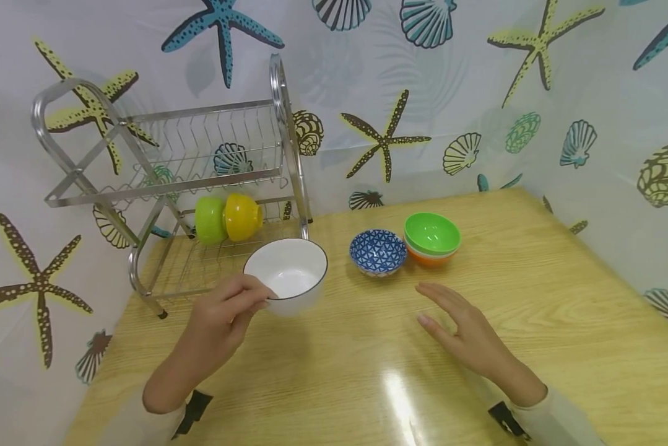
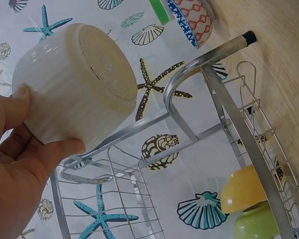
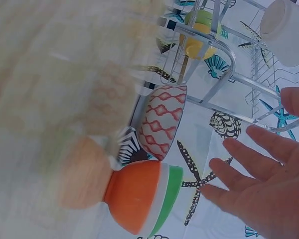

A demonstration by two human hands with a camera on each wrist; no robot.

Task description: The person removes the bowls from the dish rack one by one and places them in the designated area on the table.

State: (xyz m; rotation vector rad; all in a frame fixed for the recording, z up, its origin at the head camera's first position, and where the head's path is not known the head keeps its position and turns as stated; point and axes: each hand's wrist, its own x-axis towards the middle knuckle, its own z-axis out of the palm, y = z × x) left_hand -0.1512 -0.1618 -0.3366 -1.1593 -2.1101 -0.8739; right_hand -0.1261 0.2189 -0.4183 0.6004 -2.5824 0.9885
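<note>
My left hand point(image 1: 219, 319) pinches the rim of a white bowl point(image 1: 286, 269) with a dark edge, holding it above the table in front of the dish rack point(image 1: 172, 186). In the left wrist view the thumb and fingers grip the wall of this white bowl point(image 2: 74, 84), whose base faces the camera. My right hand point(image 1: 464, 334) hovers over the table with fingers extended, holding nothing. Beyond it stand a blue patterned bowl point(image 1: 377, 252) and a stack topped by a green bowl point(image 1: 432, 233), with white and orange bowls beneath.
A yellow bowl point(image 1: 243, 217) and a lime green bowl point(image 1: 210, 220) stand on their sides in the rack's lower tier. The upper tier's metal bars rise at the back left. A curtain printed with starfish and shells hangs behind the wooden table point(image 1: 534, 279).
</note>
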